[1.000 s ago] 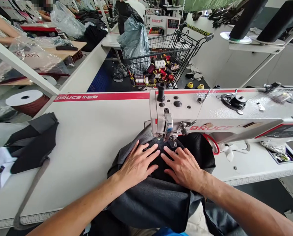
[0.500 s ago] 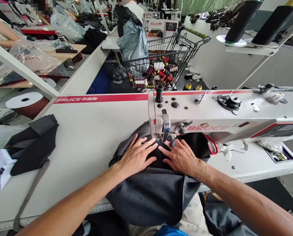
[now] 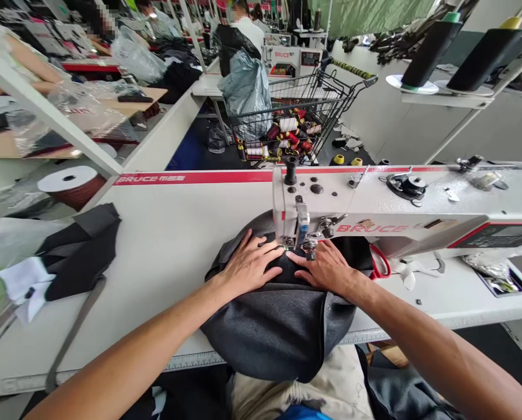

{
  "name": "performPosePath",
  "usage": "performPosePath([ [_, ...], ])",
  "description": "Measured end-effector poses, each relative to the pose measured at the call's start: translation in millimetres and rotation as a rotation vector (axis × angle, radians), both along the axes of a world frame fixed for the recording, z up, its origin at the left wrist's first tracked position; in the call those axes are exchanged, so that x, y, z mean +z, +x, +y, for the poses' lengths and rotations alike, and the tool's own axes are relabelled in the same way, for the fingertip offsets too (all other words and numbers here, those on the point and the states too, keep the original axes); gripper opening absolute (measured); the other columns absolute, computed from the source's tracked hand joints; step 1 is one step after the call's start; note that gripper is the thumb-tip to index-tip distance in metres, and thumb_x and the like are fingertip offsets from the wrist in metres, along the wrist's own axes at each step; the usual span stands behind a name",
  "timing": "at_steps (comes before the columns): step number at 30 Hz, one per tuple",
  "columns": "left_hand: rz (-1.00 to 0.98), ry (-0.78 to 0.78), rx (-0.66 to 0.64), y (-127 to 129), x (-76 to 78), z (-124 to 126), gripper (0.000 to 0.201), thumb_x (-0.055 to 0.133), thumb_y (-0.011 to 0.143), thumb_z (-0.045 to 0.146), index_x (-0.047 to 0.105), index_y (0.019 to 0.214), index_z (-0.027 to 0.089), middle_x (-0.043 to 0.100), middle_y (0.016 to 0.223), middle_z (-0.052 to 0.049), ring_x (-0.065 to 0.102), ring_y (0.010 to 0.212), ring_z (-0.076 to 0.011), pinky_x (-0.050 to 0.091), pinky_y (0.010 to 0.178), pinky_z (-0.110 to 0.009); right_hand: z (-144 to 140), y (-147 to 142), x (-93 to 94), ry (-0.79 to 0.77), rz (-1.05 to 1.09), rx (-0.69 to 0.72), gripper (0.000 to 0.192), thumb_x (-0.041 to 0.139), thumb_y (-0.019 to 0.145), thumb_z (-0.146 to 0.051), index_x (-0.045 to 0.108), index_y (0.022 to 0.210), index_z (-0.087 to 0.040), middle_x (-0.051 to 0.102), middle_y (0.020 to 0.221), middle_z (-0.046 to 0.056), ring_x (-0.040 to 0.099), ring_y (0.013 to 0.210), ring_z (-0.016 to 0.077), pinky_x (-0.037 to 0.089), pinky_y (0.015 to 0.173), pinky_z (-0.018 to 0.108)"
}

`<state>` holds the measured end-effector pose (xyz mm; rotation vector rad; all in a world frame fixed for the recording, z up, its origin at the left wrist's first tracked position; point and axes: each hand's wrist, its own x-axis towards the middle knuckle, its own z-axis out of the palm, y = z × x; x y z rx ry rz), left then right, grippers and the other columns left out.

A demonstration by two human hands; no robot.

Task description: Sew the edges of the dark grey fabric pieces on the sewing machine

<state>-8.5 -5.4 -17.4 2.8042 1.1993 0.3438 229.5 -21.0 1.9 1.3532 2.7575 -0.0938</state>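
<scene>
A dark grey garment (image 3: 269, 326) lies bunched under the head of a white sewing machine (image 3: 374, 204) and drapes over the table's front edge toward my lap. My left hand (image 3: 249, 262) rests flat on the cloth left of the needle area, fingers spread. On the right, my right hand (image 3: 326, 265) presses down on the same cloth, its fingers stretched toward the presser foot and partly hidden behind the machine's tension parts. Both sets of fingertips are close to the needle, which I cannot make out clearly. Red-handled scissors (image 3: 379, 262) lie right of my right hand.
Dark cut fabric pieces (image 3: 83, 251) and a grey strip (image 3: 74, 332) lie on the table's left. A reel of brown cord (image 3: 72, 186) sits beyond. Behind the table stands a cart (image 3: 295, 111) of thread spools. Black thread cones (image 3: 483, 58) stand at upper right. Other people sit farther back.
The view has shifted a little, so the table and machine sit slightly farther right. My hands stay flat on the garment by the needle, the right one slightly closer to the machine head.
</scene>
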Motion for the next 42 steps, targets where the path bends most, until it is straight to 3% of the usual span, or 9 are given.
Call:
performPosePath([
  [7,0.021,0.123,-0.28,3.6,5.3,-2.1,0.026,0.043,0.096,0.025,0.068,0.107,0.023,0.067,0.112,-0.004,0.052,0.113,-0.0215,0.033,0.108,-0.045,7.8,-2.4,-0.6,0.034,0.048,0.104,0.038,0.066,0.088,-0.037,0.062,0.124,-0.026,0.063,0.12,0.011,0.056,0.108,0.0286,0.037,0.096,0.042],
  [11,0.169,0.024,-0.466,19.0,31.3,-25.3,0.027,0.043,0.094,0.019,0.07,0.091,0.022,0.069,0.094,-0.005,0.059,0.095,-0.019,0.047,0.086,-0.033,-8.6,-10.7,24.5,-0.114,0.082,0.341,0.012,0.059,0.087,-0.019,0.071,0.087,-0.018,0.068,0.095,0.007,0.06,0.095,0.0224,0.039,0.091,0.036],
  [14,0.18,-0.09,-0.433,31.0,54.1,-59.0,0.014,0.057,0.083,0.017,0.07,0.082,0.022,0.067,0.083,-0.003,0.063,0.08,-0.0196,0.049,0.067,-0.03,-34.9,-13.5,47.7,-0.266,0.104,0.464,0.015,0.056,0.084,-0.014,0.067,0.075,-0.018,0.067,0.083,0.004,0.061,0.087,0.019,0.04,0.088,0.033],
  [18,0.261,-0.359,-0.227,33.9,74.4,-100.0,0.023,0.054,0.076,0.012,0.069,0.093,0.016,0.069,0.081,-0.007,0.063,0.061,-0.0197,0.043,0.05,-0.03,-69.9,-9.2,60.9,-0.333,0.031,0.471,0.012,0.055,0.085,-0.021,0.066,0.08,-0.019,0.069,0.082,0.004,0.064,0.08,0.0203,0.043,0.08,0.034],
  [26,0.385,-0.604,-0.189,21.2,76.4,-121.2,0.022,0.057,0.071,0.01,0.071,0.086,0.019,0.067,0.063,-0.006,0.059,0.047,-0.0205,0.03,0.038,-0.027,-65.5,11.8,36.8,-0.181,-0.246,0.108,0.021,0.044,0.095,-0.023,0.064,0.103,-0.02,0.069,0.081,0.01,0.069,0.079,0.0301,0.047,0.063,0.035],
  [30,0.048,-0.454,0.038,39.2,71.5,-109.7,0.02,0.046,0.084,0.013,0.064,0.091,0.017,0.069,0.081,-0.007,0.066,0.068,-0.019,0.049,0.058,-0.027,-58.4,2.7,38.1,-0.189,-0.205,0.01,0.016,0.053,0.091,-0.022,0.066,0.098,-0.017,0.068,0.088,0.014,0.067,0.089,0.0296,0.049,0.072,0.035],
  [35,-0.619,-0.307,0.3,66.7,49.3,-85.5,0.035,0.049,0.072,-0.002,0.056,0.101,0.017,0.065,0.104,-0.006,0.064,0.1,-0.0169,0.052,0.092,-0.03,-50.1,-17.4,27.5,-0.136,0.36,-0.22,0.026,0.049,0.082,-0.004,0.065,0.099,-0.014,0.066,0.1,0.011,0.064,0.095,0.022,0.05,0.083,0.031],
  [39,-0.774,-0.378,0.399,74.5,28.0,-70.9,0.049,0.048,0.068,-0.007,0.051,0.111,0.018,0.063,0.115,-0.007,0.064,0.106,-0.0163,0.054,0.093,-0.031,-46.3,-37.3,7.5,-0.254,0.927,-0.539,0.046,0.043,0.076,0.0,0.057,0.117,-0.014,0.066,0.112,0.009,0.065,0.097,0.017,0.053,0.086,0.027],
  [42,-0.742,-0.399,0.342,71.6,17.7,-69.6,0.048,0.051,0.072,-0.004,0.049,0.115,0.016,0.064,0.116,-0.008,0.064,0.105,-0.0165,0.055,0.092,-0.031,-54.8,-50.7,-7.7,-0.214,1.035,-0.583,0.061,0.037,0.072,0.002,0.046,0.131,-0.012,0.059,0.124,0.012,0.061,0.109,0.0169,0.052,0.093,0.028],
])
